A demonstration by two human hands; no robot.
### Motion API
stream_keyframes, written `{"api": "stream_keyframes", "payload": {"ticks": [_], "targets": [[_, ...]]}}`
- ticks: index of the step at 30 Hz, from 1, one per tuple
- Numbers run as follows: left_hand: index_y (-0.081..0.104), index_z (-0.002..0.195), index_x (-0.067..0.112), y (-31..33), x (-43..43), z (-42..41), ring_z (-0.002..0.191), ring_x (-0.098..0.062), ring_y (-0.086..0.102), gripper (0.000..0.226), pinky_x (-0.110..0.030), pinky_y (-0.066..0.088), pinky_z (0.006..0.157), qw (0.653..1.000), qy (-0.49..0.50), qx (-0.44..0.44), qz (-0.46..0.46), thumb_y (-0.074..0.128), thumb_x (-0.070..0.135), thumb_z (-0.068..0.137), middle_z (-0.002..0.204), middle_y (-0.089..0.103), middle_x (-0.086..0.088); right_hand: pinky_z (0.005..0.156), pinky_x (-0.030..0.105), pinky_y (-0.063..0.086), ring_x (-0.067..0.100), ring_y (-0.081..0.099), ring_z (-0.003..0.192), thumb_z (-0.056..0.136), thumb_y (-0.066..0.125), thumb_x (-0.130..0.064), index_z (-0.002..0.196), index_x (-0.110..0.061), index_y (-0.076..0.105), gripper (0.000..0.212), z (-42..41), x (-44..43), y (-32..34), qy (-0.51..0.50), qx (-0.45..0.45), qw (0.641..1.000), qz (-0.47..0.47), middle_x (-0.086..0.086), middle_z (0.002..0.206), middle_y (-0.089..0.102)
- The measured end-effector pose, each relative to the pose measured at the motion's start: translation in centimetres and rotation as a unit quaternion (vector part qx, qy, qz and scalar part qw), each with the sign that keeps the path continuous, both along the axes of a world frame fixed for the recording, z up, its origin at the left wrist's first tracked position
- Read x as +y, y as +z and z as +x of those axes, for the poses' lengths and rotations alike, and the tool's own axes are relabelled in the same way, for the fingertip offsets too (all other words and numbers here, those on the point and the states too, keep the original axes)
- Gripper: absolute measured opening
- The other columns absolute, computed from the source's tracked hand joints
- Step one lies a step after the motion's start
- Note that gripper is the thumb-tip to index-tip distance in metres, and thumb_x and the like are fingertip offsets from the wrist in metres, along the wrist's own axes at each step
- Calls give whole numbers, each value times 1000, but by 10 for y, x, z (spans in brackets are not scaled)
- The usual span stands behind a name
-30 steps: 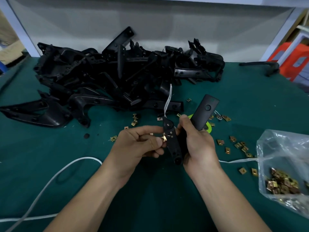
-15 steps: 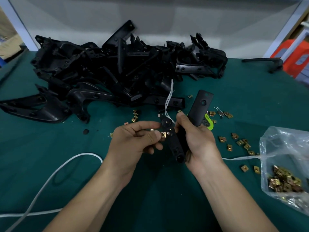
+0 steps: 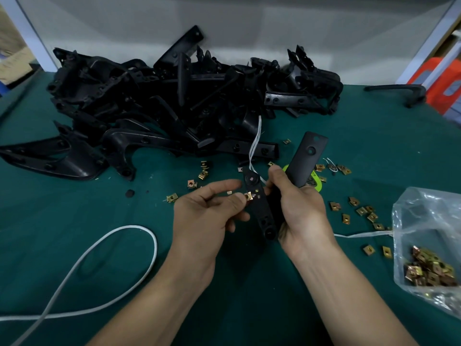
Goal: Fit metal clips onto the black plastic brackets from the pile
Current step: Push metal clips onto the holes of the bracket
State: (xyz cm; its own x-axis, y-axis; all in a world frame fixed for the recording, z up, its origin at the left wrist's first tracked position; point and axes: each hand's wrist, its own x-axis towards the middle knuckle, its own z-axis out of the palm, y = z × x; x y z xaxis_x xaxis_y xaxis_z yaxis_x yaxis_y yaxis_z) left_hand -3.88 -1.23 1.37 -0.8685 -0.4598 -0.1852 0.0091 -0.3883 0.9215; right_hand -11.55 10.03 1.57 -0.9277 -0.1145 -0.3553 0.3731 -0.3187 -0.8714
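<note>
My right hand (image 3: 300, 208) grips a black plastic bracket (image 3: 262, 206) upright over the green table; a second flat arm of it (image 3: 308, 156) sticks up behind my fingers. My left hand (image 3: 209, 211) pinches a brass metal clip (image 3: 248, 196) with thumb and fingers against the bracket's left edge, just below its round boss. The pile of black brackets (image 3: 154, 108) lies at the back left of the table.
Loose brass clips (image 3: 359, 211) are scattered right of my hands and others (image 3: 202, 171) lie ahead of them. A clear plastic bag (image 3: 429, 245) with several clips sits at the right edge. A white cord (image 3: 104, 248) loops at the left. One black handle part (image 3: 396, 91) lies at the far right.
The bracket has turned slightly more upright in my right hand. My left hand has kept the clip at the bracket's edge, and its index finger has lifted away.
</note>
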Motion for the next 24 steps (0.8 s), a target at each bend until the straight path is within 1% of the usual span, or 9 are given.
{"api": "stream_keyframes", "payload": {"ticks": [4,7,11,12,14,16,18,21,24], "targets": [[76,99,12,-1,-1,0,49,-12,62,24,-16,39,42,999,-27,7,-17,75,-5,82,59,68,-4,50,29,47,19,54,52,94,70,-26,46,-21,62,49,0,1,-1,-5,26,999,20,2,56,56],[80,95,18,-1,-3,0,49,-13,62,26,-17,38,41,999,-46,11,-24,76,-4,81,62,70,-7,43,27,44,17,51,46,94,69,-25,45,-20,59,50,1,1,-3,-6,38,999,30,1,52,54],[82,89,31,0,-2,0,50,-13,63,37,-17,38,41,996,-73,17,-51,75,-4,82,63,71,-8,42,27,43,20,50,44,92,72,-23,59,-15,58,37,2,-2,-6,-3,63,996,63,3,52,53],[82,90,31,0,-2,0,50,-13,63,37,-17,38,41,996,-74,16,-53,75,-4,82,64,71,-8,42,27,44,20,50,44,92,72,-23,61,-13,58,36,2,-2,-6,-2,63,996,63,3,52,53],[82,92,30,0,-1,0,51,-13,63,33,-17,39,42,996,-79,17,-48,76,-1,81,66,72,-8,42,26,44,20,51,42,93,72,-24,56,-16,59,40,2,-2,-6,4,56,997,54,3,51,53],[82,94,27,2,1,-1,52,-12,63,22,-18,40,42,995,-97,26,-20,76,12,79,71,74,-7,42,26,44,21,52,40,94,70,-27,51,-18,60,44,2,0,-4,18,22,999,24,5,53,55],[82,96,22,5,2,-2,53,-14,65,20,-19,43,43,992,-117,36,16,68,23,82,78,74,-9,41,29,43,23,51,40,94,70,-29,61,-13,60,37,2,1,-1,34,-28,999,-24,11,60,57],[82,99,20,4,-1,-4,56,-16,66,26,-20,45,45,991,-126,33,31,58,12,96,77,71,-9,41,30,44,25,53,44,92,71,-29,69,-11,56,33,-1,4,1,35,-60,997,-44,14,69,57],[81,101,15,3,0,-4,56,-15,65,25,-19,45,46,990,-133,33,24,58,8,95,85,73,-17,41,30,44,25,53,44,92,72,-29,72,-10,57,31,-2,5,1,37,-66,996,-44,14,71,56]]}}
